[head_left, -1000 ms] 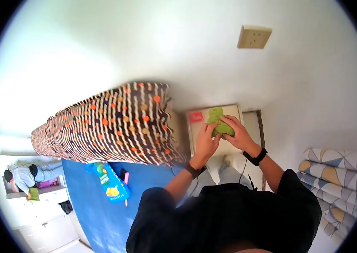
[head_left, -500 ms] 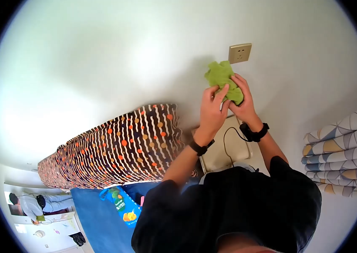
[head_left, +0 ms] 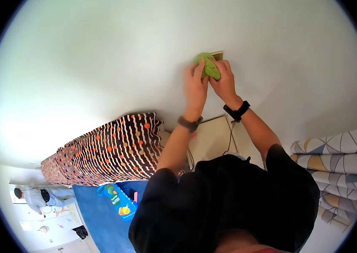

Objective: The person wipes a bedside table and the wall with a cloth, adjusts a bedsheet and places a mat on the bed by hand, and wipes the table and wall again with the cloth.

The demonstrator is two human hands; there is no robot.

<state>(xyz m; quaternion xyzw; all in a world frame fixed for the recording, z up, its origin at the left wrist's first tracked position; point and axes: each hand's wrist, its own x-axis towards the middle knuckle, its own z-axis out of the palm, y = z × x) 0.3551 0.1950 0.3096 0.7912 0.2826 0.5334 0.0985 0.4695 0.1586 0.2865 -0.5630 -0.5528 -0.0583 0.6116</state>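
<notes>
1. Green cloth (head_left: 210,70): at wall socket (head_left: 218,55), hiding most of it; contact unclear.
2. Left hand (head_left: 195,84): holding cloth, below-left of socket.
3. Right hand (head_left: 225,82): gripping cloth, just below socket.

One view, taken from your own head
The camera looks forward and down, over your black shirt (head_left: 229,202), to the wall (head_left: 153,55); your left hand (head_left: 194,86) and right hand (head_left: 225,84) are near, inside its wide round view.
</notes>
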